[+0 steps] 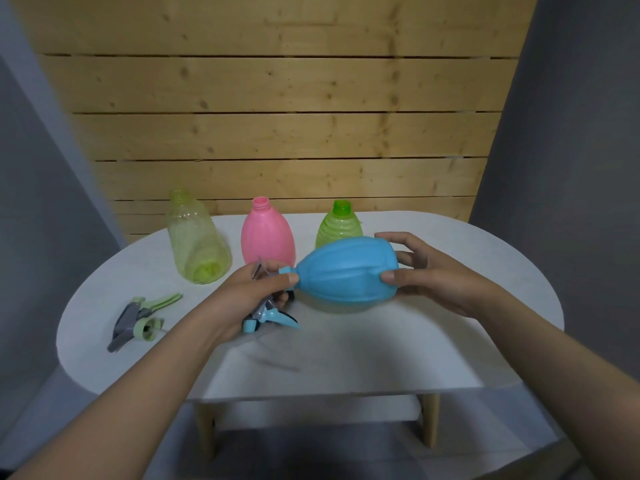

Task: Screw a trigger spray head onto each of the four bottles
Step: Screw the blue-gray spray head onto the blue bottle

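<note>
Counting from the tabletop [346, 358], no bottle is finished: the blue bottle [346, 271] is gripped by the right hand [426, 271] while the blue spray head [266, 315] is pinched at its neck by left-hand fingers [277, 278], and three bottles stand open at the far side.

blue bottle [346, 271] held sideways, blue spray head [268, 315] at its neck.

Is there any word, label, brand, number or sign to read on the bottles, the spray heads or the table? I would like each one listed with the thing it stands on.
None can be read.
Blue bottle, pink bottle, green bottle, clear yellow bottle: no label or print shows.
Green spray head and blue spray head: no marking shows.
Table: plain.
</note>
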Motion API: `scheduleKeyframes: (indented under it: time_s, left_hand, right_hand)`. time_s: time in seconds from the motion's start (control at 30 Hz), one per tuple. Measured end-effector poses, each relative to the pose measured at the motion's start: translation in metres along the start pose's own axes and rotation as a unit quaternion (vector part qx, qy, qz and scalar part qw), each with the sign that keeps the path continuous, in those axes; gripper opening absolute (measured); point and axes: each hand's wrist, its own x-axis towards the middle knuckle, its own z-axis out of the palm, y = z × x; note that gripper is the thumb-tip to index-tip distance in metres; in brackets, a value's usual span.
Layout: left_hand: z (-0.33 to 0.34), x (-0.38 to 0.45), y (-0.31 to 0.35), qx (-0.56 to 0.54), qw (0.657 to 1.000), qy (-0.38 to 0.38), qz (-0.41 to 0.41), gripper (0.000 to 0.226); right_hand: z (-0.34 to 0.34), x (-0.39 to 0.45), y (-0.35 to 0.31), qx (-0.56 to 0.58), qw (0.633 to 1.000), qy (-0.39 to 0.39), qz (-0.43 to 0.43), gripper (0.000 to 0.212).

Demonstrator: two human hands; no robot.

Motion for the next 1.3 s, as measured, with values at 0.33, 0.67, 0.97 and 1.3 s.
scheduleKeyframes:
  time_s: [0.33, 0.67, 0.97, 1.3]
  left_hand:
    - [0.014, -0.013, 0.000, 0.141, 0.982, 0.047, 0.116, 0.028]
    - [0.001, -0.010, 0.003, 0.129, 0.987, 0.066, 0.070, 0.031]
    - [0.000, -0.012, 0.000, 0.107, 0.990, 0.039, 0.085, 0.031]
    - [0.001, -0.013, 0.005, 0.113, 0.990, 0.046, 0.075, 0.028]
  right_hand:
    - [0.013, -0.003, 0.001, -0.130, 0.987, 0.075, 0.061, 0.062]
    - [0.003, -0.005, 0.003, -0.038, 0.997, -0.032, 0.053, 0.069]
    - [0.009, -0.008, 0.008, -0.107, 0.994, 0.014, 0.024, 0.052]
    - [0.016, -0.012, 0.000, -0.101, 0.995, 0.002, 0.008, 0.050]
